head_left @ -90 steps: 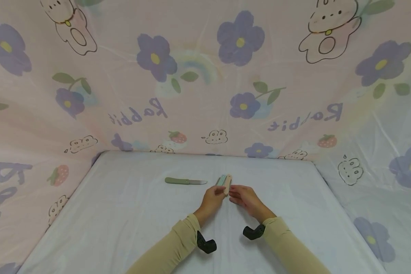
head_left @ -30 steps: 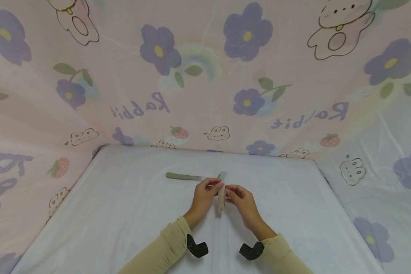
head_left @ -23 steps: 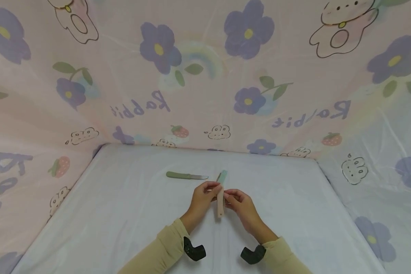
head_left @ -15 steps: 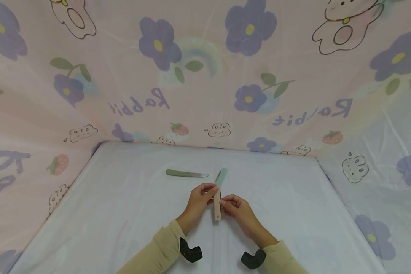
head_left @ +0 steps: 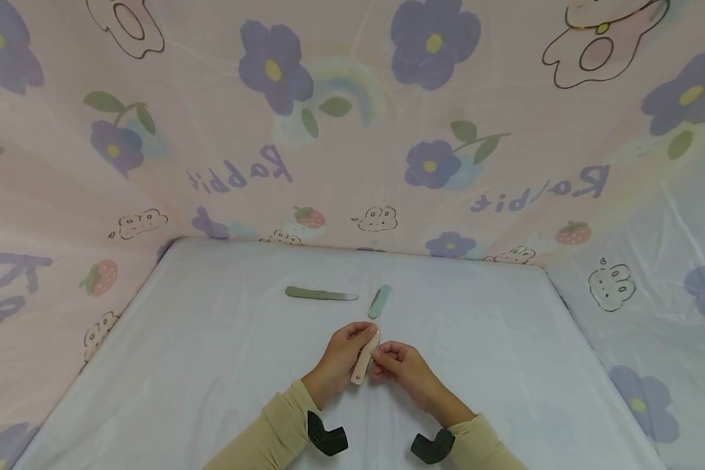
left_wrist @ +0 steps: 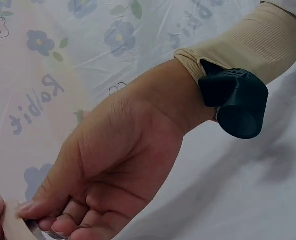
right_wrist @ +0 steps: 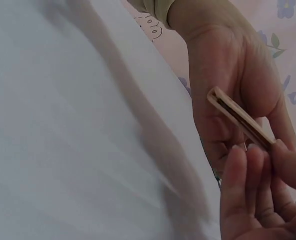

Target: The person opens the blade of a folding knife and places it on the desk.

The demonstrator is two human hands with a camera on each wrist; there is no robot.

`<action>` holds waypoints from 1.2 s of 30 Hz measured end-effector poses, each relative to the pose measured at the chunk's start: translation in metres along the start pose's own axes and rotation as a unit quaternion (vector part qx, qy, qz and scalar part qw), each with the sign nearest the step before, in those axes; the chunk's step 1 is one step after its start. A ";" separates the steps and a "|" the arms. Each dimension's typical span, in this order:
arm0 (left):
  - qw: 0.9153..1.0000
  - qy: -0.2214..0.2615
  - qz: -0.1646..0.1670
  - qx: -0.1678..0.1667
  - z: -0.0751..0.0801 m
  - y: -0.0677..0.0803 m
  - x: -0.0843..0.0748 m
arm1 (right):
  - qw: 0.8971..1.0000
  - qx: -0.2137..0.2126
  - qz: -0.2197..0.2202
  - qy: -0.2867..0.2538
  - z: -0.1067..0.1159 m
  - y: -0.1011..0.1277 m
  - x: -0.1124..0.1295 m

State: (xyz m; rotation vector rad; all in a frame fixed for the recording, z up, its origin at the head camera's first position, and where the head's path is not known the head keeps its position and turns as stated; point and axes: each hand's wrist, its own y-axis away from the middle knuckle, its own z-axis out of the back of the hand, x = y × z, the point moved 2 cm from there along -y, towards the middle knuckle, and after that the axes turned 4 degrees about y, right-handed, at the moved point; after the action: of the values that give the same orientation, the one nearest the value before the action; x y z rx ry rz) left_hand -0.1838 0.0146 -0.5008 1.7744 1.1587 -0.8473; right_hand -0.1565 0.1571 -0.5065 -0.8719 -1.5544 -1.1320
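Observation:
A beige folding knife [head_left: 363,363] is held between both hands, over the table and close to the body. My left hand [head_left: 336,360] pinches its upper part from the left. With thumb and fingertips, my right hand [head_left: 412,373] grips it from the right. In the right wrist view the slot along the edge of the handle [right_wrist: 240,117] faces the camera, and the lower end sticks out free. A sliver of metal shows beside the beige handle [left_wrist: 14,225] in the left wrist view. Beyond the hands lies a mint-green folding knife [head_left: 378,303].
An olive-green knife [head_left: 307,293] lies with its blade out, pointing right, left of the mint one. White cloth covers the table [head_left: 211,352]. Printed fabric [head_left: 352,150] hangs along the back and both sides.
Both hands have drawn the beige knife from beside the mint knife toward the body, and its lower end now tilts left. The mint and olive knives stay on the table.

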 end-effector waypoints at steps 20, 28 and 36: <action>0.999 0.003 0.013 0.046 0.001 0.011 -0.001 | 1.000 -0.015 0.014 -0.017 0.005 0.003 -0.003; 0.998 -0.040 0.020 0.052 0.006 0.016 -0.002 | 1.000 -0.008 0.012 -0.016 0.006 0.005 -0.002; 0.997 -0.046 0.016 0.058 0.009 0.020 -0.001 | 1.000 -0.015 0.005 0.007 0.007 0.004 0.002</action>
State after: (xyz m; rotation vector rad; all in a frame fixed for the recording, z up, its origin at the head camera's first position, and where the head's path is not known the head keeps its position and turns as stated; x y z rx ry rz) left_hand -0.1660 0.0017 -0.4985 1.8235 1.0369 -0.9845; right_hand -0.1554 0.1645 -0.5045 -0.8891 -1.5224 -1.1546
